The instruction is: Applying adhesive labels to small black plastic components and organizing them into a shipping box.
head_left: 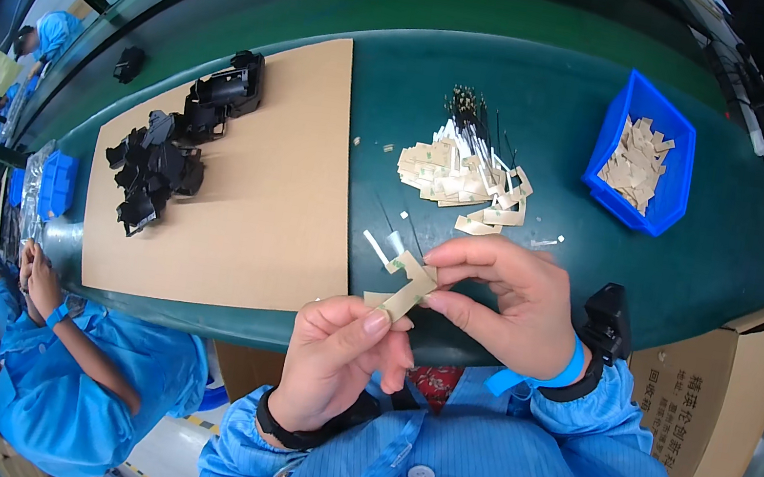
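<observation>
My left hand (pixel 340 356) pinches the lower end of a small tan adhesive strip (pixel 406 291) between thumb and fingers. My right hand (pixel 506 301) grips the strip's upper end, where a thin white piece (pixel 379 248) sticks out to the left. Both hands are held over the near edge of the dark green table (pixel 566 197). Beyond them lies a pile of similar tan strips with thin black-and-white wires (pixel 462 167).
A blue bin (pixel 671 188) holding tan strips stands at the right. A brown cardboard sheet (pixel 261 191) at the left carries a heap of black plastic parts (pixel 173 148). A cardboard box (pixel 708 406) stands at my right. Another person in blue (pixel 85 372) sits at my left.
</observation>
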The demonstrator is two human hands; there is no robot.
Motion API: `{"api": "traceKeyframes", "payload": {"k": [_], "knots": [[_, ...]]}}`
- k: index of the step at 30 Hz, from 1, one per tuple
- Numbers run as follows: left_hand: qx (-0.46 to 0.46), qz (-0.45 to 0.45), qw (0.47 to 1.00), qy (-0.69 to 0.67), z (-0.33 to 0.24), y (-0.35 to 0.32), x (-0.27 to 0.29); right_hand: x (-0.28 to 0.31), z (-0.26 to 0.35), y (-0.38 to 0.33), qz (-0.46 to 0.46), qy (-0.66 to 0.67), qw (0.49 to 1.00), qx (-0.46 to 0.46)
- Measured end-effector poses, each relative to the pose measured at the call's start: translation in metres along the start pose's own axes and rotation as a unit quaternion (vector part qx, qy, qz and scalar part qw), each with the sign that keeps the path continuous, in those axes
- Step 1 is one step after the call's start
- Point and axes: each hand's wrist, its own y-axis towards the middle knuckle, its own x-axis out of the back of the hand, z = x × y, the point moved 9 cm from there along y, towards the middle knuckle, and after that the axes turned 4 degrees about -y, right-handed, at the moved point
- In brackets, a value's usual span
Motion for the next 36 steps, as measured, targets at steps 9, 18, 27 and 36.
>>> {"api": "traceKeyframes", "payload": {"k": [9, 18, 27, 36], "knots": [[-0.222, 0.029, 0.962, 0.153, -0.046, -0.016, -0.010, 0.049, 0.004, 0.031, -0.063, -0.279, 0.957, 0.049], [-0.237, -0.004, 0.942, 0.238, -0.043, -0.012, -0.002, 0.025, 0.029, 0.016, -0.048, -0.302, 0.947, 0.102], [-0.200, -0.012, 0.950, 0.240, -0.036, -0.018, -0.001, -0.015, 0.000, -0.001, -0.005, 0.024, 1.000, -0.005], [-0.200, -0.030, 0.959, 0.197, -0.034, -0.018, 0.009, -0.029, 0.008, 0.007, 0.048, -0.049, 0.998, 0.004]]}}
